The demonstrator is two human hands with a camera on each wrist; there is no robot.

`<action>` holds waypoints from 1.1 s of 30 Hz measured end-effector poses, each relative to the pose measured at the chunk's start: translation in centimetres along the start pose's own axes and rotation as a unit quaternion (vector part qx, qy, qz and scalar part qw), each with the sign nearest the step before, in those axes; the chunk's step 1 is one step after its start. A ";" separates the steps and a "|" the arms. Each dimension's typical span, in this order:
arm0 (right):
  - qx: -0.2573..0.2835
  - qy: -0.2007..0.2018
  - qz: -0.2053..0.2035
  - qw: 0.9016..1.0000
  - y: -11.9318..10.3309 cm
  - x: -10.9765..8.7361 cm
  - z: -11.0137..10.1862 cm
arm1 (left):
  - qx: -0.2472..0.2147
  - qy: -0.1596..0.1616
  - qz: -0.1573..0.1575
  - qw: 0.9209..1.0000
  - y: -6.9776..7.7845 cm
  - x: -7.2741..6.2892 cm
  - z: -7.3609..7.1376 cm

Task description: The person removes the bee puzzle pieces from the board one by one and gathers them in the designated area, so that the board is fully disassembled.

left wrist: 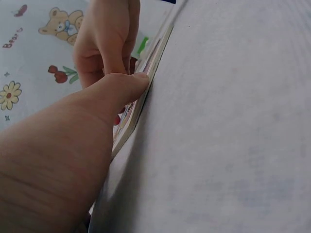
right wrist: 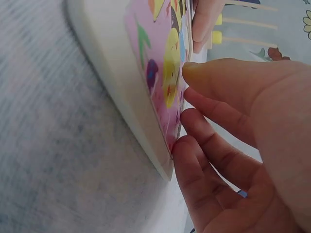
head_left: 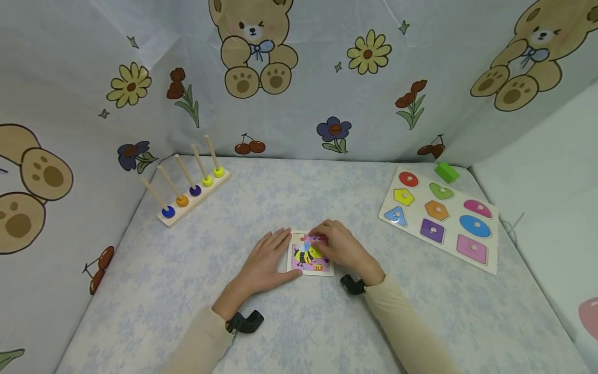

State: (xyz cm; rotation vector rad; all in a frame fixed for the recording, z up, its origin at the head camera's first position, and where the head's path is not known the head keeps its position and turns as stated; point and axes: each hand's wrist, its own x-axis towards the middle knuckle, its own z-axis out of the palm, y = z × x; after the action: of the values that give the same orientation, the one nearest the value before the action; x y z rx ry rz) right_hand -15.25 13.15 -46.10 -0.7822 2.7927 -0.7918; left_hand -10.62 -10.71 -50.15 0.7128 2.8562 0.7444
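Observation:
A small framed jigsaw puzzle (head_left: 306, 265) with a yellow-and-black bee on pink lies on the table in the head view. My left hand (head_left: 267, 262) braces its left side, fingers fairly straight along the edge and thumb at the lower edge. In the left wrist view, the left thumb (left wrist: 129, 85) rests against the frame's rim. My right hand (head_left: 343, 246) is bent over the puzzle's upper right part. Seen from the right wrist, its spread, curved fingertips touch the picture surface (right wrist: 167, 73), and no loose piece shows between them. The right hand hides that corner in the head view.
At the back left stands a wooden peg rack (head_left: 187, 205) with several upright pegs and coloured beads. A shape puzzle board (head_left: 411, 226) with knobbed pieces lies on the right, a green block (head_left: 447, 173) by its far edge. A printed cloth wall (head_left: 299, 114) borders the table's back.

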 end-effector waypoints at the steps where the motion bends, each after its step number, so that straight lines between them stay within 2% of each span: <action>1: 0.000 0.001 0.000 1.000 0.0 0.0 0.0 | 0.000 0.000 0.000 1.000 0.0 0.0 0.0; 7: -0.001 0.003 0.000 1.000 -0.1 0.1 0.1 | 0.001 0.001 0.002 1.000 0.0 0.0 0.0; 21: -0.013 -0.021 0.012 1.000 -0.6 0.5 -0.5 | 0.007 0.002 0.007 1.000 0.1 0.0 -0.2; 33: 0.002 -0.026 -0.001 1.000 0.0 1.0 0.0 | 0.000 0.003 0.003 1.000 0.1 0.0 0.0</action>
State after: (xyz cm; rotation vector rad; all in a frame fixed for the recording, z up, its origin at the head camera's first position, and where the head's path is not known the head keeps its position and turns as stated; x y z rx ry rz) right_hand -16.13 12.64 -46.07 -0.7935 2.7432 -0.7659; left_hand -10.55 -10.67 -50.08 0.7214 2.8611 0.7495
